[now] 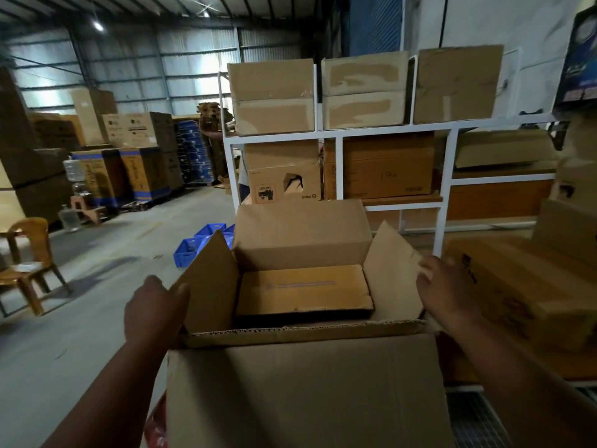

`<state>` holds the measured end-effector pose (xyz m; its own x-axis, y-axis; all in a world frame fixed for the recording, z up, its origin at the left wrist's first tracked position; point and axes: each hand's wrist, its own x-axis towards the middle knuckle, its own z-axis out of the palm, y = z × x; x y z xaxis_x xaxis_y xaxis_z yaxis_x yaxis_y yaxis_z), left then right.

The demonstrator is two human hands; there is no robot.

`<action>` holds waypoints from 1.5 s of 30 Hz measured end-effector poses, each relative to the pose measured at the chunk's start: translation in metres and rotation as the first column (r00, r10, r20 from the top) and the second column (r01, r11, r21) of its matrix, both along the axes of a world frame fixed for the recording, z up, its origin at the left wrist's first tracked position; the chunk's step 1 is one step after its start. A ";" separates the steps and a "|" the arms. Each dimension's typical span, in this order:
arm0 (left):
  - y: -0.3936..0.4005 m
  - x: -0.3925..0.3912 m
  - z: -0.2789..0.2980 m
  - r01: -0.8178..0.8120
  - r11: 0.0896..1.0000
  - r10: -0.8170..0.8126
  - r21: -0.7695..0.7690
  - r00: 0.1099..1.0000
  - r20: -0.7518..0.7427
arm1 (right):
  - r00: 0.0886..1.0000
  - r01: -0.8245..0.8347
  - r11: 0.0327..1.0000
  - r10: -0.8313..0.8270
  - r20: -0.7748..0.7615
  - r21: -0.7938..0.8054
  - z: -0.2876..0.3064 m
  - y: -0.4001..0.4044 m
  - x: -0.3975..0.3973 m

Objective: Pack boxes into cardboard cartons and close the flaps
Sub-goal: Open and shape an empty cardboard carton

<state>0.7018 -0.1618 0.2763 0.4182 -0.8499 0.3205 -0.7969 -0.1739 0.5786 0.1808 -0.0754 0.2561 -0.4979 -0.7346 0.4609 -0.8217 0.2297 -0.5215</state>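
Observation:
An open cardboard carton (303,392) stands right in front of me, all its flaps raised. Inside it lies a smaller brown box (303,291), flat and taped along its top. My left hand (155,308) is on the outside of the left flap (210,279), thumb over the flap's edge. My right hand (445,289) holds the right flap (391,270) at its outer edge, fingers curled over it. The far flap (300,227) stands upright, and the near flap hangs toward me.
A white metal rack (339,166) with several brown cartons stands behind the carton. Another brown carton (529,292) lies at my right. Blue plastic crates (200,240) sit on the concrete floor to the left, a brown chair (29,263) farther left, stacked cartons beyond.

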 end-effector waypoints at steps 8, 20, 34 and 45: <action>0.087 -0.144 0.053 0.485 0.835 -0.420 -0.260 0.867 0.270 | 0.983 -0.108 0.988 0.089 -0.160 -0.110 0.033 0.039 0.013; 0.147 -0.387 0.050 0.746 0.663 -0.730 0.065 0.625 0.277 | 0.896 -0.441 0.896 0.443 0.030 -0.048 0.046 0.129 -0.101; 0.104 -0.357 0.091 0.413 0.699 -0.680 0.583 0.636 0.364 | 0.658 -0.752 0.659 0.752 0.035 -0.014 0.066 0.074 -0.111; -0.058 -0.255 0.055 0.318 0.332 -0.935 0.888 0.238 0.264 | 0.605 -0.677 0.515 0.796 0.000 0.525 0.082 -0.019 0.008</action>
